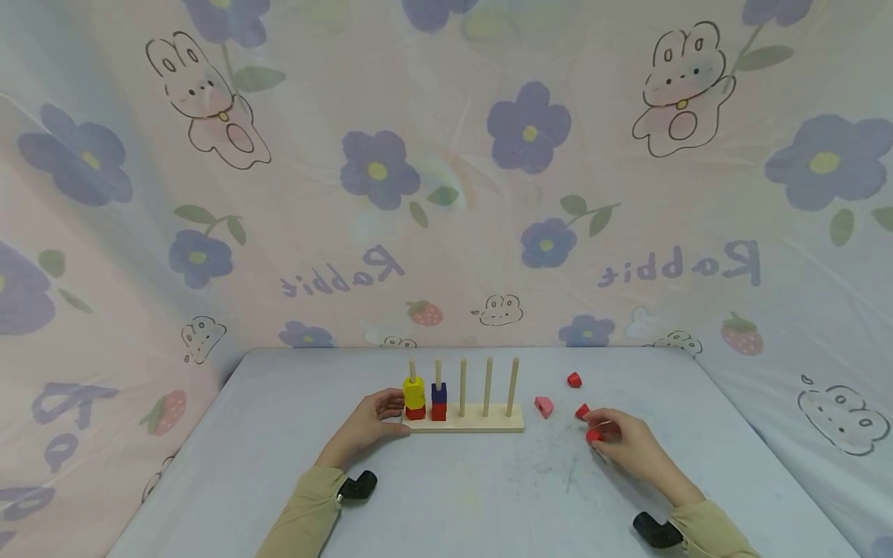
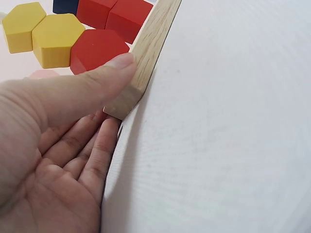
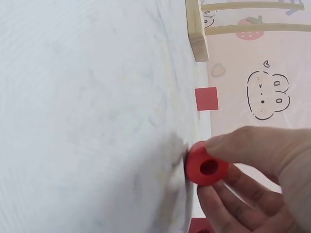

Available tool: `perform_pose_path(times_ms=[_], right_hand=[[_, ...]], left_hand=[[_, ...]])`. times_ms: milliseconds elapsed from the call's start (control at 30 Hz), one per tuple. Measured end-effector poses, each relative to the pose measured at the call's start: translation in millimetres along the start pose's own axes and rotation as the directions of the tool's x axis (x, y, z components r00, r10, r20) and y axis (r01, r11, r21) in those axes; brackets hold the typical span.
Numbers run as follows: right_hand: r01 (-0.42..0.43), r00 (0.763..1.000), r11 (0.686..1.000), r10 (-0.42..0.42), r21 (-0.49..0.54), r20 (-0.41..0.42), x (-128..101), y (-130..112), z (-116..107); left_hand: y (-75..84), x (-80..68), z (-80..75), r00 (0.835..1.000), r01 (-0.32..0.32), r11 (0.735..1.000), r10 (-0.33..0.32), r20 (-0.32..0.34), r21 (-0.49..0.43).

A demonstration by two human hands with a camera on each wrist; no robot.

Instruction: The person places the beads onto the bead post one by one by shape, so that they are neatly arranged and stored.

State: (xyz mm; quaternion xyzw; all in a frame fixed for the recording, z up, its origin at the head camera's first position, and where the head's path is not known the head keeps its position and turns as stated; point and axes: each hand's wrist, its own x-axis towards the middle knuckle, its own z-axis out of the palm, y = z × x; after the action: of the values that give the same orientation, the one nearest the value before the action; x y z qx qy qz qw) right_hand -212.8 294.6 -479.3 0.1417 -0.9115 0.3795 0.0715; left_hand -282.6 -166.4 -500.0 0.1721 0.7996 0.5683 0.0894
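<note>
My left hand (image 1: 373, 422) grips the left end of a wooden peg board (image 1: 481, 425), thumb on its edge and fingers by its end. On the leftmost peg, yellow hexagonal beads (image 2: 58, 39) sit above a red hexagonal bead (image 2: 99, 51). The neighbouring peg carries red square beads (image 2: 129, 22) with dark blue (image 1: 439, 391) above. Three bare pegs (image 1: 487, 387) stand to the right. Right of the board, my right hand (image 1: 631, 446) pinches a red rounded bead (image 3: 206, 165) between thumb and fingers, close to the tabletop; its hole shows in the right wrist view.
Loose on the white table (image 1: 488, 496) lie a pinkish-red bead (image 1: 544, 406) beside the board's right end, a red bead (image 1: 582, 412) near my right fingertips and another red bead (image 1: 574, 380) farther back. A patterned curtain (image 1: 453, 232) hangs behind the table.
</note>
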Motion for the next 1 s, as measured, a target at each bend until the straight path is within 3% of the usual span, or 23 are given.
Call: perform_pose_path(times_ms=[67, 700, 833, 1000], right_hand=[[-0.016, 1.000, 1.000, 0.016, 0.000, 0.004, -1, 0, -1], [-0.043, 0.999, 0.994, 0.042, -0.102, -0.011, -4, 1, -1], [-0.027, 0.999, 0.996, 0.026, -0.084, -0.019, -3, -2, -1], [0.033, 0.998, 0.999, -0.032, 0.021, -0.050, 5, -9, -1]], left_hand=[[-9.3, 4.6, -0.4, 1.000, 0.001, 1.000, -0.001, 0.002, 0.001], [-4.6, 3.0, 2.0, 1.000, 0.014, 1.000, -0.014, -0.006, -0.001], [-6.1, 2.8, 1.3, 1.000, 0.006, 1.000, -0.006, -0.005, 0.009], [-8.5, 4.0, 0.4, 1.000, -0.001, 1.000, 0.001, -0.006, 0.013]])
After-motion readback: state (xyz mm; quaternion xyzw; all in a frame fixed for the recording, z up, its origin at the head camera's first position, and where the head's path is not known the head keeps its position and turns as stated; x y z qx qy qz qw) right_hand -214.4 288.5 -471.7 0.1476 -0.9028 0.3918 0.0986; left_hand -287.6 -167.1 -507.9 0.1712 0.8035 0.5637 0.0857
